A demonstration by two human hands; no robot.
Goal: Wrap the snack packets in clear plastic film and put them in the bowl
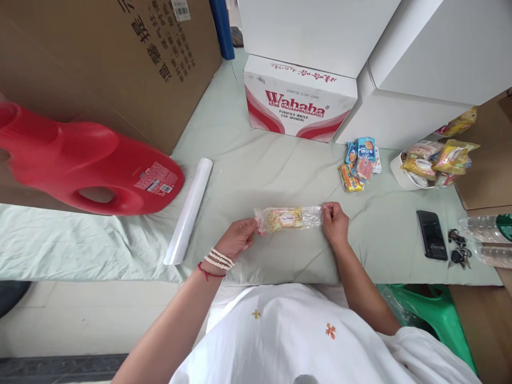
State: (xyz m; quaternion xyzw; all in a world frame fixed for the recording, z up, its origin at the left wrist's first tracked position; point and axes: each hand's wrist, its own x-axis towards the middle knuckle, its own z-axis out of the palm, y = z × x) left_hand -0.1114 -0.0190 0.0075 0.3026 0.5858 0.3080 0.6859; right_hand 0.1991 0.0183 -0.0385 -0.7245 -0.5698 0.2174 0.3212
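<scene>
Left hand (237,237), right hand (336,223): tight pinches on opposite ends of packet (288,218) between.

Bright soft light w/ faint shadows, stretched edges, wrapper (288,218) print poss. blurry.

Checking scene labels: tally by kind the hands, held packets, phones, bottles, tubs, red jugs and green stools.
Hands: 2
Held packet: 1
Phone: 1
Bottles: 2
Tub: 1
Red jug: 1
Green stool: 1
Total: 9
</scene>
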